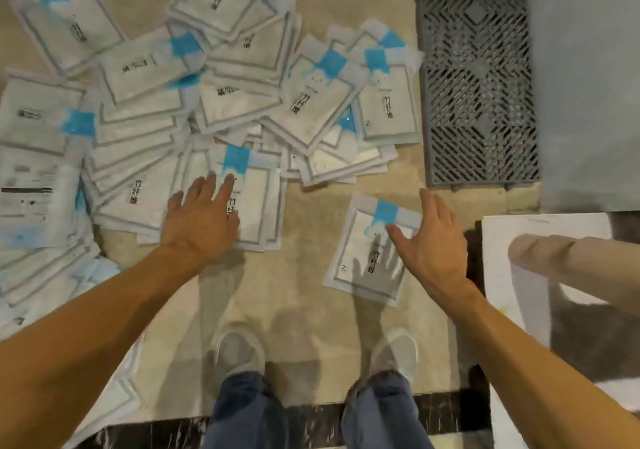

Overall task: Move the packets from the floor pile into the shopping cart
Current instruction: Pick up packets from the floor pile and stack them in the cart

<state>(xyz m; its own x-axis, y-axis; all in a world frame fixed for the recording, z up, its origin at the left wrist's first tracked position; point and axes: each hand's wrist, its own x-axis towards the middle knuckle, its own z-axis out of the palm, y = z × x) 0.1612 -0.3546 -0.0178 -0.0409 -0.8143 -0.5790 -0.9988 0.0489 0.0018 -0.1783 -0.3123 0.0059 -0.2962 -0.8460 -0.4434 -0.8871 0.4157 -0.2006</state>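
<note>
- Left hand (201, 221), fingers spread, reaches over the top packet (249, 199) of the floor pile (156, 102), ready to gather.
- Right hand (433, 240), holding nothing, hovers above the stray packet (367, 258).

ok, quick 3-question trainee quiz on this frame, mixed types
1. True or false: the right hand grips a packet.
2. Which hand reaches over the pile? A) left hand B) right hand
3. Fill in: the lone packet lies apart from the pile, near the ___ hand.

Key: 1 false, both hands are open and hold nothing. 2 A. 3 right.
</note>
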